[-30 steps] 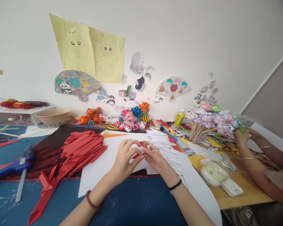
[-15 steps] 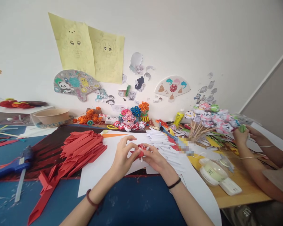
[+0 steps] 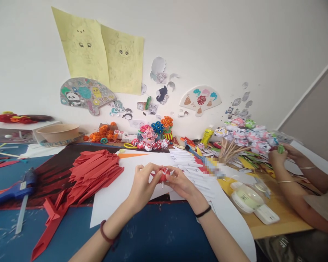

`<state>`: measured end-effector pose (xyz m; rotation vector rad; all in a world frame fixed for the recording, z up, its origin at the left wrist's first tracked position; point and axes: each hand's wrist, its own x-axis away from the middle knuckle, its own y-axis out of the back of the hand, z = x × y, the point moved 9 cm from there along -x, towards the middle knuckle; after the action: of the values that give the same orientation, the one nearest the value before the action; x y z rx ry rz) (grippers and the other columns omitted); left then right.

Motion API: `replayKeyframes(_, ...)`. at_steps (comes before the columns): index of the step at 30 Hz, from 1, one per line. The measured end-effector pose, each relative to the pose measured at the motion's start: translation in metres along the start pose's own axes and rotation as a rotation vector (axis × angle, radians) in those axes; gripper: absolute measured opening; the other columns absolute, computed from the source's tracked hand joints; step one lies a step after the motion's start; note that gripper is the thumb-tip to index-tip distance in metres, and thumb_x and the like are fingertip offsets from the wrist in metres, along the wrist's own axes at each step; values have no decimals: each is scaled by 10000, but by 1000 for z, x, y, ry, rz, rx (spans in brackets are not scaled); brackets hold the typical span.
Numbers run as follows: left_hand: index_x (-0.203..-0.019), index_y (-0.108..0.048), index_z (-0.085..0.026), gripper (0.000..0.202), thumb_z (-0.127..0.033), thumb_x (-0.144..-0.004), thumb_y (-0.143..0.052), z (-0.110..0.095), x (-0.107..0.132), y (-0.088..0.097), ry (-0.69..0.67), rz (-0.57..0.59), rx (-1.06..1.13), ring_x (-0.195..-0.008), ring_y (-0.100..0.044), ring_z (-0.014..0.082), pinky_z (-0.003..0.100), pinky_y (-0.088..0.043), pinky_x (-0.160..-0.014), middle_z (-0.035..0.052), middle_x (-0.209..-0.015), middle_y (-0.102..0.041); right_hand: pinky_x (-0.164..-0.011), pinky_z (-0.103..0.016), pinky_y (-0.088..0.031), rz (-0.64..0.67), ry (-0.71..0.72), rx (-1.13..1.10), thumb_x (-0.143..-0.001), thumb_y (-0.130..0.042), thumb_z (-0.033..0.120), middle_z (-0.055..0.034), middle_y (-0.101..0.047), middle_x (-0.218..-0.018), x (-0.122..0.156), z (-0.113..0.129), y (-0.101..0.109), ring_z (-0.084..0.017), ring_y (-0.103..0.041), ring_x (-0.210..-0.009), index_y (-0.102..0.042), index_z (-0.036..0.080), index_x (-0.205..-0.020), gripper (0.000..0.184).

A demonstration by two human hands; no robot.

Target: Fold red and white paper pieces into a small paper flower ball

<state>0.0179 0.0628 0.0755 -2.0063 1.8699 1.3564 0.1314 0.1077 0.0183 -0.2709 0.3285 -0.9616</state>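
Between my two hands is a small red and white paper flower [image 3: 164, 175], held just above the white sheet [image 3: 109, 203]. My left hand [image 3: 143, 182] pinches its left side with thumb and forefinger. On the other side, the fingers of my right hand [image 3: 182, 182] close on it too. A thin white end sticks out below the flower. To the left lies a pile of folded red paper strips [image 3: 94, 173]. White folded paper strips [image 3: 190, 169] are spread to the right, close to my right hand.
A blue hot glue gun [image 3: 22, 187] lies at the left. Finished red and white paper flowers [image 3: 153, 145] line the back. At right are a bunch of paper flowers on sticks [image 3: 243, 136], a clear round container [image 3: 247, 198] and another person's hands [image 3: 280, 156] holding something green.
My left fingers have curled in closer around the flower, and the flower has turned slightly, showing more of its red and white side. The view has shifted a little.
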Motion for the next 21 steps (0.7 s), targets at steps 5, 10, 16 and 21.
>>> replayKeyframes(5, -861, -558, -219, 147, -257, -985, -489, 0, 2, 0, 0, -15, -24, -835, -642, 170, 357, -349, -808, -27, -1002, -729, -832, -333, -510, 20, -3, 25, -716, -845, 370, -54, -695, -970, -1, -1, 0, -170, -651, -855, -730, 190, -1039, 388)
replayKeyframes(10, -848, -547, -216, 165, -261, -991, -477, -2, 3, 1, -24, -35, -49, -799, -623, 168, 348, -357, -790, -23, -946, -725, -834, -336, -500, 31, -11, 33, -710, -846, 390, -64, -688, -973, 0, -1, -4, -170, -643, -844, -722, 179, -1047, 416)
replayKeyframes(16, -886, -528, -207, 144, -241, -1003, -451, 0, 1, 6, -49, -93, -156, -803, -632, 159, 379, -364, -857, 4, -1033, -705, -798, -359, -502, -177, 152, 149, -721, -790, 541, -56, -549, -1189, 0, 6, 14, -176, -626, -868, -469, 314, -1294, 695)
replayKeyframes(21, -890, -533, -199, 143, -238, -997, -447, 6, -1, 18, -23, -203, -202, -1011, -634, 219, 382, -409, -874, 61, -1117, -678, -795, -366, -443, -540, 683, 830, -624, -873, 466, -32, -520, -1015, 31, 51, 16, -200, -537, -840, -490, 274, -1078, 624)
